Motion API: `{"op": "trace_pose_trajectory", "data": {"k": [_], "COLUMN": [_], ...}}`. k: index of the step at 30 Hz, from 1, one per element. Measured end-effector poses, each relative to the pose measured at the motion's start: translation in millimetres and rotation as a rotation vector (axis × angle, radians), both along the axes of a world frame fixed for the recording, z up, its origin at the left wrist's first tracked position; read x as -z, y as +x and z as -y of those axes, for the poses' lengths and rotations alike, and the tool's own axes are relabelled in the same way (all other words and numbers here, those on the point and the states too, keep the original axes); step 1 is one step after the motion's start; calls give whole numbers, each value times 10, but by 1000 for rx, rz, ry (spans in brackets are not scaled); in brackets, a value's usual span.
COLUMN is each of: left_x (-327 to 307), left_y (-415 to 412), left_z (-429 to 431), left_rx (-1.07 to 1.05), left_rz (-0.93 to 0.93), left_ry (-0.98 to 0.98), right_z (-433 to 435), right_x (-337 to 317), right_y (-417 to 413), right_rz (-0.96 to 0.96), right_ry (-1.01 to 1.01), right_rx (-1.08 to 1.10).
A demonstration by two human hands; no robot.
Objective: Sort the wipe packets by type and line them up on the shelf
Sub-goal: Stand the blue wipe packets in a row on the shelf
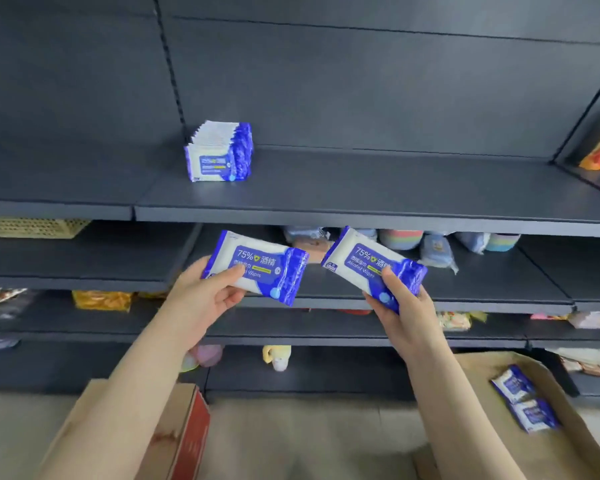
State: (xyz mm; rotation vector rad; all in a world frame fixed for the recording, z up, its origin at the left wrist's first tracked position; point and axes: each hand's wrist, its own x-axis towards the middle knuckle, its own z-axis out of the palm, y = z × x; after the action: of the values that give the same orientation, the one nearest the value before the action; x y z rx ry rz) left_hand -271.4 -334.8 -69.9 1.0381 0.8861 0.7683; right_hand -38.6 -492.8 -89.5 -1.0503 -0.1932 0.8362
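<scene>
Left hand (205, 299) pinching 1 alcohol-wipe packet (257, 268), right hand (406, 306) gripping a 2nd packet (371, 268), both held below the shelf (361, 188) bearing the upright row (219, 154). Probable hazards: toppling the row on insertion; glossy film slipping from the grip.

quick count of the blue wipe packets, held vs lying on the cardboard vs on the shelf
Held: 2 (left-hand packet, right-hand packet)
Lying on the cardboard box: 2 (upper packet, lower packet)
Shelf row: 1 row, packets too tight to count
Total: 4 single packets plus the row
</scene>
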Motion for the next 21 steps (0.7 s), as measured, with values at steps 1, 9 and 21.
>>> {"op": "trace_pose_trajectory", "data": {"k": [1, 9, 21], "left_x": [-48, -286, -160], "left_y": [-146, -582, 177], "left_z": [-122, -1018, -2632], "left_rx": [-4, -98, -165], "left_rz": [-1, 9, -246], "left_ry": [20, 90, 368], "right_z": [-145, -1144, -2814], "right_x": [-37, -361, -345], "right_y": [-106, -457, 51], "right_rz": [26, 173, 401], "right_ry": [-7, -40, -53], "right_rx": [-19, -16, -106]}}
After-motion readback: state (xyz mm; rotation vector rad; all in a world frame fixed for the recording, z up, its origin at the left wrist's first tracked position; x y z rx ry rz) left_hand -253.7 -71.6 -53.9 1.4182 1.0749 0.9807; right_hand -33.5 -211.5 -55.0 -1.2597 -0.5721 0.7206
